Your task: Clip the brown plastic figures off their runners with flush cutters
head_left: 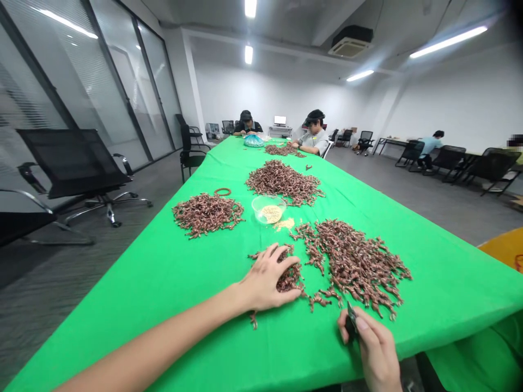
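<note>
My left hand [267, 279] lies on a small heap of brown copper-coloured pieces [291, 277] on the green table cover [163, 283], fingers curled over them. A larger heap of the same pieces [355, 261] spreads just to its right. My right hand [373, 348] is near the table's front edge, fingers closed round a small dark tool [351, 318] that points toward the larger heap.
Two more brown heaps [206, 212] [284, 182] lie farther up the table, with a clear bowl of pale grains [268, 209] between them and a brown ring [223, 191]. Other people sit at the far end [314, 133]. Office chairs [77, 163] stand to the left.
</note>
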A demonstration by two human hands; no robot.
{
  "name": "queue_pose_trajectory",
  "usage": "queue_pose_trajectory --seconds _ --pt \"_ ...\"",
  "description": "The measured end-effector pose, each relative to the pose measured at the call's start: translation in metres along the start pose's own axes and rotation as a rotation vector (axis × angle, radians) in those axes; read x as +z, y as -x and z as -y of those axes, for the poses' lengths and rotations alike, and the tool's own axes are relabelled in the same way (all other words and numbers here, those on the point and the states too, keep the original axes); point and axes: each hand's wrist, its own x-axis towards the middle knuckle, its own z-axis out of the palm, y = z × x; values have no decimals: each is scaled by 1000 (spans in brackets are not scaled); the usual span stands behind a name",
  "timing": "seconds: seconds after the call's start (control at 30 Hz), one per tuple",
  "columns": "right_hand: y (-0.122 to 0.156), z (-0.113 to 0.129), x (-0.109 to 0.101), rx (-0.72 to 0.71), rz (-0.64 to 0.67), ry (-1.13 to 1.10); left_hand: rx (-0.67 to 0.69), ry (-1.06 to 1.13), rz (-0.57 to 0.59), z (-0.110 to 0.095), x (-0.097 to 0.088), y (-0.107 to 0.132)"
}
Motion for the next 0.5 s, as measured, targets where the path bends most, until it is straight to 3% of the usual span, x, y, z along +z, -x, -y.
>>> queue_pose_trajectory --seconds 0.17,0.3,0.4,0.5 --pt "0 8 9 29 -27 14 -29 17 30 3 -11 22" --pt "-8 22 21 15 42 66 -42 47 93 5 -21 36" --pt "-33 44 31 -122 182 192 -43 63 78 8 -30 47" --pt "-77 70 49 -296 341 380 -48 69 -7 16 -38 58"
